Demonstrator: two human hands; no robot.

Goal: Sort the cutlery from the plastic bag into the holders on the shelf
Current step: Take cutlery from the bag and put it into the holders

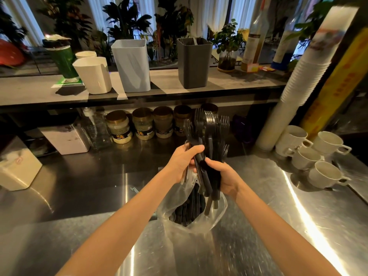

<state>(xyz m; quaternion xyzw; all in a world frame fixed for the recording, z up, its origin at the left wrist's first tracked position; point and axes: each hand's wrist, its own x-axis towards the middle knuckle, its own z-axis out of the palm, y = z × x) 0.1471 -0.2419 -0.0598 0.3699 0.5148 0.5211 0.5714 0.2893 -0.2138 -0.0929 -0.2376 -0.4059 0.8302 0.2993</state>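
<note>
A clear plastic bag [199, 226] stands on the steel counter with dark cutlery [189, 210] inside. Just above it, both hands hold a bundle of black forks [209, 124], tines up. My left hand [183, 160] grips the handles from the left, and my right hand [223, 176] closes around them from the right. On the shelf [163, 88] stand three holders: a white one [93, 75], a light grey one [132, 65] and a dark grey one [194, 62]. The dark one has something pale inside.
Several white mugs [310, 154] and a tall stack of white cups [294, 92] stand at the right. Jars [143, 123] line the back under the shelf. A white box [18, 172] sits at the left. Bottles and plants [228, 46] crowd the shelf's right end.
</note>
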